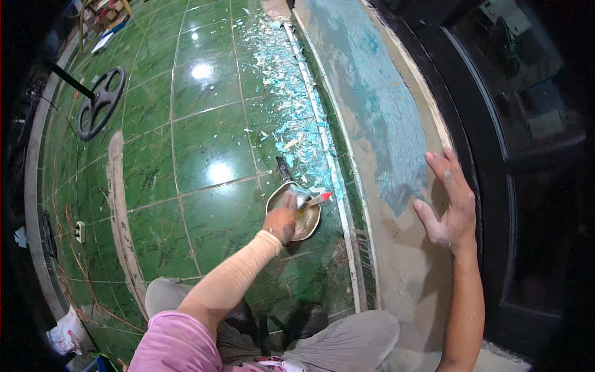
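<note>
My left hand (282, 217), in a pale sleeve below the wrist, reaches into a shallow round bowl (307, 226) of beige paste on the tiles. Its fingers are closed around a pale, shiny item I cannot clearly make out. A red-tipped tool (322, 197) rests in the bowl at its right side. My right hand (449, 204) is open, thumb and fingers apart, against the beige-coated wall section (393, 260) with its flaking light-blue patch (390, 111).
Pale and turquoise flakes (291, 124) litter the green tiled floor (211, 136) along a pale strip. A black wheel-shaped object (102, 102), an outlet box (79, 231), orange cord and a plastic bag (67, 332) are at left. A dark glazed frame (496, 155) borders the right.
</note>
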Tool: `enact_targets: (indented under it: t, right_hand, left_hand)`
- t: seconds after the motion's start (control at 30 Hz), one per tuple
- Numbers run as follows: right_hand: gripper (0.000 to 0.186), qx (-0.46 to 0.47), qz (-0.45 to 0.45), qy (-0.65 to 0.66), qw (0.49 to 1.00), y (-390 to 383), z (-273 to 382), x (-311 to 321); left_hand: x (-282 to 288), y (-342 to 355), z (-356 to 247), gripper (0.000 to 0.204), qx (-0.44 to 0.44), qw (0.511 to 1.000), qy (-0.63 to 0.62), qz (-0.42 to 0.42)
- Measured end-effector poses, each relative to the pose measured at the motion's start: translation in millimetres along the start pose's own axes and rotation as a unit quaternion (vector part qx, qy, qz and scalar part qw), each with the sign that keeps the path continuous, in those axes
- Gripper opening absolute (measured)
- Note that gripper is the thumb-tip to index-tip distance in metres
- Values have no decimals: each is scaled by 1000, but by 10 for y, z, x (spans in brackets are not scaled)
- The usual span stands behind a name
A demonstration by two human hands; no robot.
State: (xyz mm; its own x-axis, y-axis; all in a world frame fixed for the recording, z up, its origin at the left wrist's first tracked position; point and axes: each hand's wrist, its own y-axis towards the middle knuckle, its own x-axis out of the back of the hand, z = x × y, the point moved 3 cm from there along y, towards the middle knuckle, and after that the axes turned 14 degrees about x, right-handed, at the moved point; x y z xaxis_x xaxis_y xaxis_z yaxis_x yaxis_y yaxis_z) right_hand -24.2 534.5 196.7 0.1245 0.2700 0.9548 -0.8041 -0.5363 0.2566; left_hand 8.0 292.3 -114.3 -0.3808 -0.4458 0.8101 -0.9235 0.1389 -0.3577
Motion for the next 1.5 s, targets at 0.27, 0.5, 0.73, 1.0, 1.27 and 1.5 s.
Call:
enact_targets:
  t: [0.27,0.5,0.73,1.0,1.27,1.5]
  right_hand:
    - [66,-9,-35,22,999,-88,19,38]
    - [67,-2,-39,10,999,-20,55,10]
    - [65,-18,-42,8,999,-86,36,35]
    - [65,-17,-42,13,999,-69,27,22]
    - [63,-6,-47,7,999,-48,12,-10]
    - [61,-7,-51,9,999,-101,31,-13]
  left_hand:
    - [-438,140,88,38,-3,975,168,146]
    - [-830,334,242,59,34,963,261,62]
    - [-641,233,25,59,-91,940,278,176]
    - [-703,426,314,74,-25,965,227,131]
    - [-990,279,475,53,-15,944,320,84]
    - [-659,156,560,37,-30,948,292,120]
